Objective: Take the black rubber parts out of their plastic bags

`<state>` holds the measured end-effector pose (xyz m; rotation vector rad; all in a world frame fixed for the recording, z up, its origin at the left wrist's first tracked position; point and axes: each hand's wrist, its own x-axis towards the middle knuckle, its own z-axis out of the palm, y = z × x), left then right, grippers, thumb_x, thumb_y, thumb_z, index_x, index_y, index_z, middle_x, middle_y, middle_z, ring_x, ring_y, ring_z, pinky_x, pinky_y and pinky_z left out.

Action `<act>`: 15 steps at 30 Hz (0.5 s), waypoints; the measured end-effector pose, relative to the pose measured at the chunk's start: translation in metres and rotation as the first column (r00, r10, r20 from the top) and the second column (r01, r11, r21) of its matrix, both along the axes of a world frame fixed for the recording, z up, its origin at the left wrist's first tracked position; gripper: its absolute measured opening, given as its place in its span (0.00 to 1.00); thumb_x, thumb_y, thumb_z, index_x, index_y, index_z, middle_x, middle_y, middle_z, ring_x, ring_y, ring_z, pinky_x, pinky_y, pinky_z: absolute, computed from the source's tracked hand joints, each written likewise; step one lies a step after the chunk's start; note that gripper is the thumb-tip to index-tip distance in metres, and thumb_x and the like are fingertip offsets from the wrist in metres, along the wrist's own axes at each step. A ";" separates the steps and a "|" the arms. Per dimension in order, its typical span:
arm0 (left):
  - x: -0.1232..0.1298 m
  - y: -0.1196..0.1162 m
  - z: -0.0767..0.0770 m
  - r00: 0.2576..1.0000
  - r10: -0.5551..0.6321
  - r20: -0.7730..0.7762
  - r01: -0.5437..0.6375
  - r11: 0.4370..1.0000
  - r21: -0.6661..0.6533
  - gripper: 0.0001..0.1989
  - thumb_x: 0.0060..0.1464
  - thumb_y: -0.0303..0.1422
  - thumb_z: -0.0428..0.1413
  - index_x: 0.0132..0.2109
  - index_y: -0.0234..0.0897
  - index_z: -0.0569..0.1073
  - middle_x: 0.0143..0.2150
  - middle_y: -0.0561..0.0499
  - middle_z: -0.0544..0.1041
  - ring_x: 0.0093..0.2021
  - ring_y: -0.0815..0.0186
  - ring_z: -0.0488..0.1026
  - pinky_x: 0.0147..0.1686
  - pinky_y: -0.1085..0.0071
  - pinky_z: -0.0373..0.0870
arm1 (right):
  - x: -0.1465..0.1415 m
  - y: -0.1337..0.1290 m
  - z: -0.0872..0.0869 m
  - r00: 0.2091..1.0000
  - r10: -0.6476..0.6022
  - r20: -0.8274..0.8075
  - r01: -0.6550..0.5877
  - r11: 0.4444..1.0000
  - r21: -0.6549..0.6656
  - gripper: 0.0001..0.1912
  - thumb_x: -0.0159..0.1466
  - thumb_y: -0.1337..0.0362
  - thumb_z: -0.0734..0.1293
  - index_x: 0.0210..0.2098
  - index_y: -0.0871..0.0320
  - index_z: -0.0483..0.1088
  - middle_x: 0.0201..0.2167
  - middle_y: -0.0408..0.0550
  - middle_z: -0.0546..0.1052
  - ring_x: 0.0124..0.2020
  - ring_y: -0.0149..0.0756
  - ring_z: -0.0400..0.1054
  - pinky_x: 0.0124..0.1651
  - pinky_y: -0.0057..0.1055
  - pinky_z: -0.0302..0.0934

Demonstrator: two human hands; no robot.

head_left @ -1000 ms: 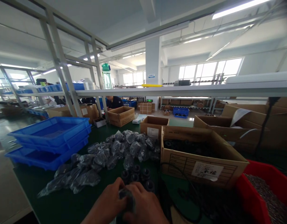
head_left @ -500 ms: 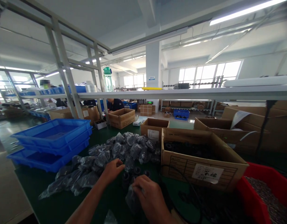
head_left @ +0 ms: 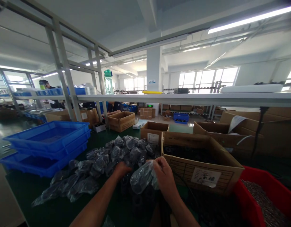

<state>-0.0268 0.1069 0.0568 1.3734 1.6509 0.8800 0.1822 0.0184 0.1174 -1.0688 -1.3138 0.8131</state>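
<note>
My right hand [head_left: 163,176] pinches the top edge of a clear plastic bag [head_left: 143,177], which hangs in front of the bench's middle. Dark shapes show through the film; I cannot tell whether a part is inside. Beneath the bag stand several black ring-shaped parts [head_left: 137,200] with round holes. To the left, my left hand [head_left: 122,170] reaches down beside these parts, its fingertips blurred and partly hidden. Just beyond both hands lies a heap of bagged dark parts [head_left: 116,153], spreading toward the left front.
Stacked blue trays [head_left: 48,148] stand at the left. On the right are an open cardboard box [head_left: 183,168] of black parts and a red bin [head_left: 251,201] of small metal pieces. A white shelf [head_left: 136,98] crosses above the bench. Another person [head_left: 47,85] is far left.
My right hand has lifted the plastic bag up and away from me, from low near the front edge. My left hand has moved slightly down among the black parts. The view has shifted a little.
</note>
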 end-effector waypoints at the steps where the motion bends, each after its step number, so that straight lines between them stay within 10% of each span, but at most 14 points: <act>1: 0.000 -0.002 0.003 0.999 0.006 0.038 -0.006 1.000 0.012 0.14 0.60 0.38 0.57 0.49 0.34 0.73 0.47 0.48 0.76 0.44 0.60 0.75 0.42 0.60 0.76 | 0.002 0.003 -0.003 1.000 -0.020 -0.022 0.019 1.000 -0.009 0.10 0.61 0.57 0.63 0.29 0.56 0.63 0.26 0.43 0.74 0.29 0.35 0.68 0.33 0.30 0.63; 5: -0.007 -0.012 0.020 0.979 0.041 0.201 -0.051 0.998 0.042 0.14 0.61 0.38 0.57 0.48 0.33 0.73 0.45 0.48 0.77 0.41 0.63 0.76 0.41 0.61 0.76 | 0.004 0.001 -0.009 0.995 -0.092 0.028 0.092 0.996 0.005 0.07 0.59 0.62 0.61 0.35 0.57 0.67 0.23 0.40 0.70 0.24 0.33 0.65 0.27 0.27 0.59; 15: 0.010 -0.067 0.051 0.770 0.026 0.638 -0.182 0.967 0.180 0.08 0.51 0.37 0.61 0.35 0.37 0.75 0.36 0.47 0.81 0.42 0.55 0.79 0.38 0.65 0.77 | -0.028 -0.005 -0.001 0.922 -0.035 0.385 -0.031 0.986 0.165 0.16 0.58 0.71 0.69 0.45 0.53 0.74 0.43 0.45 0.78 0.44 0.38 0.74 0.49 0.31 0.63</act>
